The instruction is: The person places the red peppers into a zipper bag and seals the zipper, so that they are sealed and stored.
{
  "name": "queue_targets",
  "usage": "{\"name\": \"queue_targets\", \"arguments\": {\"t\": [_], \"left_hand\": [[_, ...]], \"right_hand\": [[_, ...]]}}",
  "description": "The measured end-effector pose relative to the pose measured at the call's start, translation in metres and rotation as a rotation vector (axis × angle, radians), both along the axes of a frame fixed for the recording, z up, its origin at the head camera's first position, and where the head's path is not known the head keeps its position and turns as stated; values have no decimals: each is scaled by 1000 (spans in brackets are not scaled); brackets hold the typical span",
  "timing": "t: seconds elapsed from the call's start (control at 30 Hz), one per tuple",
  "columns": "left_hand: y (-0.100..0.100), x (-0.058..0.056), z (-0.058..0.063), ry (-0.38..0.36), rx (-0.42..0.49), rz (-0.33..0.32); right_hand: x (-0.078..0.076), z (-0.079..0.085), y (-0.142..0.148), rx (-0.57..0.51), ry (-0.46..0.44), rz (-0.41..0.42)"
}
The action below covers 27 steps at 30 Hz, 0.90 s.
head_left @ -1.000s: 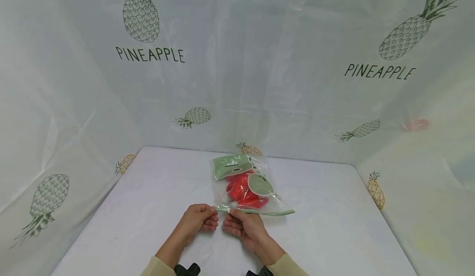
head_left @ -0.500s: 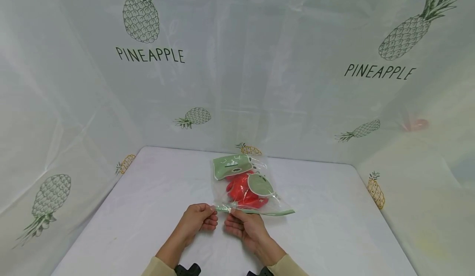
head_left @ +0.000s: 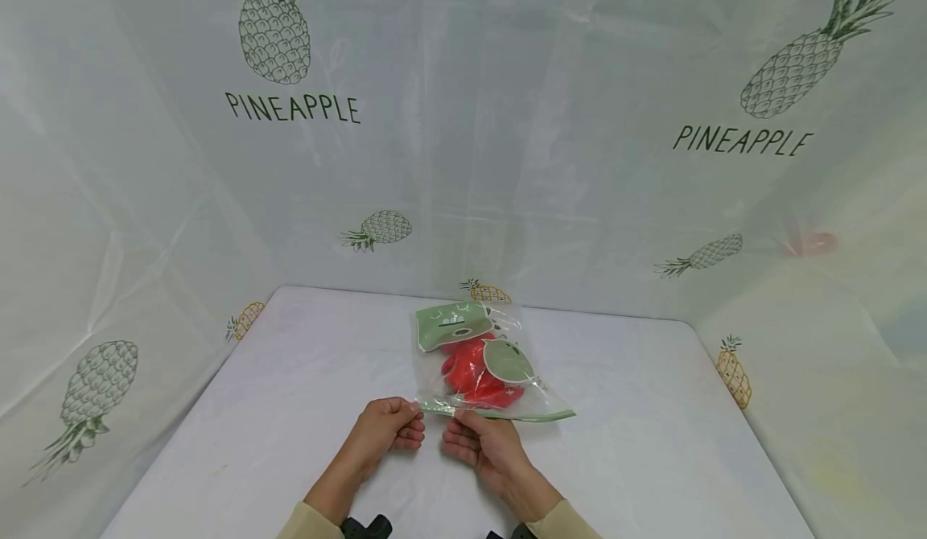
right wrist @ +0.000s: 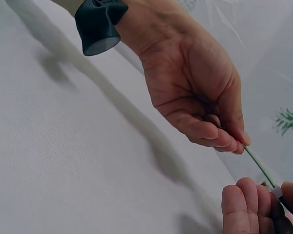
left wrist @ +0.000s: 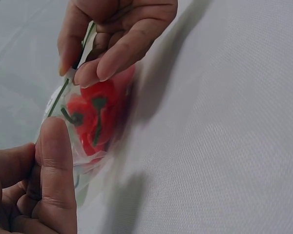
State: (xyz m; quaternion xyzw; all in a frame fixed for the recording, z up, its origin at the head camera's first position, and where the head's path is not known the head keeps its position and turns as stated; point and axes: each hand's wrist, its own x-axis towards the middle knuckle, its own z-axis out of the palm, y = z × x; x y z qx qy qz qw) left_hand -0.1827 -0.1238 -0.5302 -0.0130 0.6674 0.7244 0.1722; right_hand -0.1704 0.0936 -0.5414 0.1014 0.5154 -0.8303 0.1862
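A clear slider zip bag [head_left: 532, 401] with green animal prints lies on the table. Red peppers [left wrist: 100, 122] with dark green stems show through it, blurred, in the left wrist view. The green zip strip [head_left: 539, 417] runs along the edge nearest me. At that strip's left end, my left hand [head_left: 384, 430] pinches the corner between thumb and forefinger. My right hand [head_left: 492, 450], just to its right, pinches the small whitish slider [right wrist: 277, 191] on the strip. Its other fingers are loosely curled below.
The table [head_left: 652, 426] has a white cover. Behind it and at both sides hangs a pale curtain [head_left: 507, 121] printed with pineapples. A black wrist camera [right wrist: 100, 29] sits on my left wrist, near the sleeve.
My right hand has moved slightly to the right along the zip strip, and the slider with it. My left hand and the bag have stayed in place.
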Motion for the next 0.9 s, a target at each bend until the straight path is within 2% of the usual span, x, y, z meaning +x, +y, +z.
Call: {"name": "queue_targets", "arguments": {"t": [0.9], "left_hand": [[-2, -1, -1, 7, -25, 63]], "right_hand": [[3, -1, 14, 4, -1, -26]]}}
